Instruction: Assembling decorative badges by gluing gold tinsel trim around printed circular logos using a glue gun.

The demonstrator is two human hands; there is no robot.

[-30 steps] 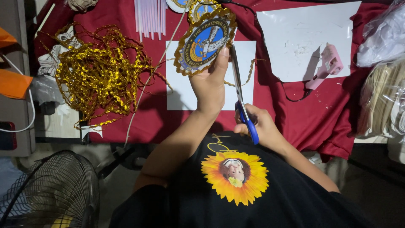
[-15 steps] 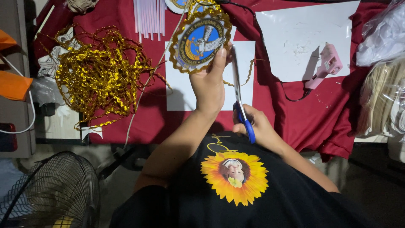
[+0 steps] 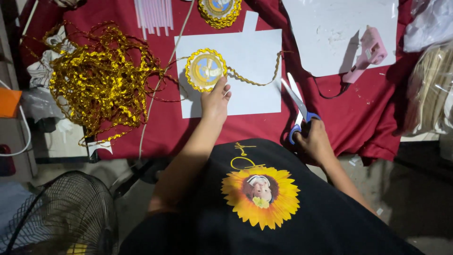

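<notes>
Red cloth (image 3: 141,132) covers the table. On white paper (image 3: 255,61), the left hand (image 3: 215,101) presses flat fingers on a round badge (image 3: 205,69) already ringed in gold trim (image 3: 257,78); its loose tail looks uncut. The right hand (image 3: 314,141) grips open scissors (image 3: 297,106).

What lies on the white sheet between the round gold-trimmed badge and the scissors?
In the head view, a loose strand of gold trim trails from the badge across the white sheet towards the scissors.

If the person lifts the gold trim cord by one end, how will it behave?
The gold trim cord probably hangs limp: it lies in a loose curve on the white paper. It seems light and apt to snag, judging by the tangled gold pile. One end joins the round medallion under the left hand.
</notes>
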